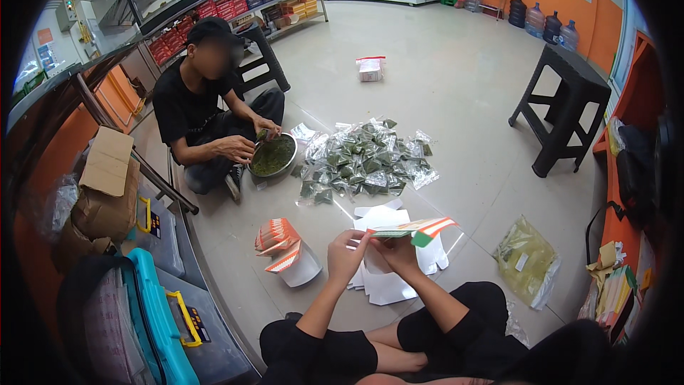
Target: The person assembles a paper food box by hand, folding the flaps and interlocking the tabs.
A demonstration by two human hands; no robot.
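Observation:
In front of my crossed legs, I hold a thin cardboard box blank [407, 230] with orange and white stripes and a green flap. My left hand [348, 248] pinches its left end. My right hand [396, 251] grips the underside near the middle. Beneath it, several white box blanks [388, 291] lie spread on the floor. To the left, orange-patterned boxes or blanks [278, 237] stand in a nested row beside a white stack [301, 269]. Beyond my hands lies a heap of clear plastic packets with green contents [367, 160].
Across on the left, a seated person in black works over a metal bowl [293, 160] of green stuff. A black stool [570, 93] stands right. A bag of yellowish-green material [528, 260] lies nearer. Storage boxes [206, 324] line my left; a small white pack [370, 69] sits farther off.

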